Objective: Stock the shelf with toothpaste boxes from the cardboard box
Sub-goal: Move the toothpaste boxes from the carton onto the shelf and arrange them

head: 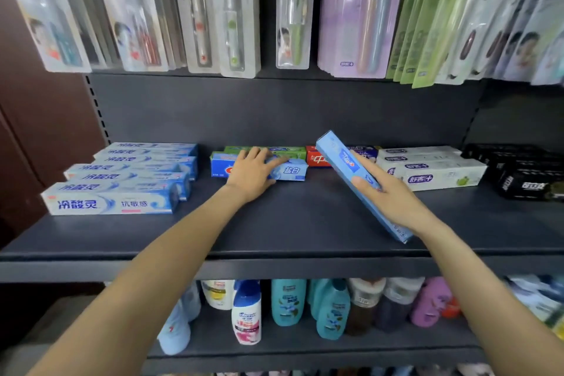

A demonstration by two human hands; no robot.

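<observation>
On the dark shelf point(274, 223) I count toothpaste boxes by kind. At the left are six blue-and-white boxes point(113, 201), stacked in steps. In the middle I see one blue box point(287, 172) under my left hand point(250, 174), one green box point(274, 150) behind it and one red box point(319, 159) beside that. My right hand point(387, 192) holds one light-blue box point(345, 162), tilted. To its right I make out three white boxes point(442, 177), then black boxes point(525, 183), at least three; I cannot count them exactly. Two hands are in view. Below, roughly ten bottles point(247, 314) stand, partly hidden. Above hang many toothbrush packs point(232, 9), too overlapped to count.
</observation>
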